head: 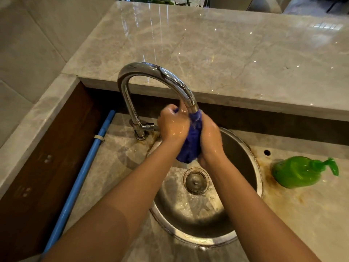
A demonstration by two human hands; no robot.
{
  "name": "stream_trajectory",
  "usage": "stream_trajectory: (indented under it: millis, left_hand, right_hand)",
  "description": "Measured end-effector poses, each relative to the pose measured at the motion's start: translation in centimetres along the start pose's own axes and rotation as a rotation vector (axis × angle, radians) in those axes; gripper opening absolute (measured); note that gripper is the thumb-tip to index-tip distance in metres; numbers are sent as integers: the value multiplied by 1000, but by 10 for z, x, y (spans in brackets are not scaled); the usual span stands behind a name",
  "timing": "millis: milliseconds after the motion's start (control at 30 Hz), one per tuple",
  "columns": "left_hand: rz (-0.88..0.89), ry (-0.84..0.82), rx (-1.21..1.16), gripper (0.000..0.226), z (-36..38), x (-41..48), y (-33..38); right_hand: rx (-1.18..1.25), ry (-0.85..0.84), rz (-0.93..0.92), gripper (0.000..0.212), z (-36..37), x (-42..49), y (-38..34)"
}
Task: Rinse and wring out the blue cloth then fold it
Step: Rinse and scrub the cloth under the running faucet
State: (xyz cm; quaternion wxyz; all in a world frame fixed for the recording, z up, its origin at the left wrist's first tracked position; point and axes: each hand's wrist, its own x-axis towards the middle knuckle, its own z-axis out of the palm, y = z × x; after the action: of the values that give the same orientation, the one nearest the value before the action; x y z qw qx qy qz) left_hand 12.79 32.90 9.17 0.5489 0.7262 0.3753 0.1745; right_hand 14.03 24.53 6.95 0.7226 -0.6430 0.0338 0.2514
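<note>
Nearest to us we see two bare forearms that reach forward over the round steel sink [258, 178], which is set into the marble counter [302, 214]. Its drain [196, 181] lies below the hands, and water glistens on the bottom. Above the basin the left hand [173, 125] and the right hand [210, 137] are both wet. Each has its fingers curled tightly on the blue cloth [190, 146], which is bunched between them, directly under the spout of the chrome faucet [151, 72]. We see a green pump bottle [294, 172] on the counter to the right of the sink. A blue pipe [83, 171] runs along the left side. Behind the faucet rises a higher, glossy marble ledge [226, 44].
</note>
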Motion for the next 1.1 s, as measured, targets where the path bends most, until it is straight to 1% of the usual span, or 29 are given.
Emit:
stream_trajectory:
  millis: [33, 67, 100, 167, 233, 267, 333, 400, 433, 500, 533, 567, 633, 667, 700, 733, 800, 833, 900, 967, 1033, 1067, 1100]
  left_hand:
    - [-13, 40, -20, 37, -1, 5, 0]
    - [-1, 46, -42, 31, 1, 5, -2]
    - [16, 17, -41, 28, 4, 1, -4]
    - [29, -74, 37, 29, 10, -8, -10]
    - [-12, -99, 116, 33, 13, -4, -17]
    - [-99, -80, 117, 33, 14, 4, -16]
    - [-361, -59, 12, 30, 11, 18, -9]
    - [-591, -110, -193, 29, 9, 19, -6]
    - [-639, -138, -320, 26, 9, 15, -7]
    - [-596, -211, -524, 27, 13, -5, -20]
    - [-548, -228, -578, 29, 15, -17, -25]
    - [-487, -231, -561, 29, 15, -25, -29]
    - [-320, -210, -383, 26, 16, -19, -28]
    - [-263, -182, -301, 26, 16, -9, -26]
    - [-244, -154, -250, 26, 14, 5, -23]
    - [-267, -137, -236, 26, 13, 19, -18]
    - [-325, -130, -329, 25, 15, 31, -15]
    - [-316, -117, -382, 26, 18, 26, -15]
    - [-208, -102, -393, 30, 21, 1, -21]
    - [-123, -186, -301, 32, 16, -20, -29]
    - [-109, -249, -237, 31, 13, -15, -31]
    - [-96, -219, -192, 30, 14, -5, -32]
    - [-72, -163, -101, 28, 14, 4, -31]
  right_hand:
    - [-34, 29, -7, 30, 2, -2, -1]
    - [-66, 68, -13, 31, 5, 3, -4]
    - [-90, 112, -12, 30, 6, 10, -9]
    - [-112, 162, 8, 27, 8, 23, -24]
    - [-147, 170, -11, 26, 9, 26, -28]
    - [-173, 154, -48, 26, 10, 21, -22]
    - [-272, 112, -157, 25, 12, 3, -7]
    - [-373, 73, -263, 26, 13, -10, 3]
    - [-419, 78, -302, 28, 12, -9, 4]
    - [-538, 125, -362, 33, 9, 3, -1]
    - [-548, 140, -347, 35, 6, 13, -5]
    - [-501, 143, -293, 35, 2, 20, -8]
    - [-396, 110, -156, 33, -2, 24, -8]
    - [-394, 88, -114, 33, -3, 20, -4]
    - [-418, 65, -114, 33, -1, 12, 1]
    - [-429, 54, -144, 33, 3, 3, 6]
    - [-439, 58, -252, 37, 10, -7, 11]
    - [-469, 81, -309, 39, 11, -3, 9]
    - [-518, 124, -337, 43, 5, 17, 2]
    - [-614, 59, -240, 38, -3, 35, -5]
    - [-617, -37, -135, 27, -8, 34, 3]
    - [-494, -66, -70, 24, -10, 30, 11]
    - [-302, -77, 32, 23, -7, 20, 15]
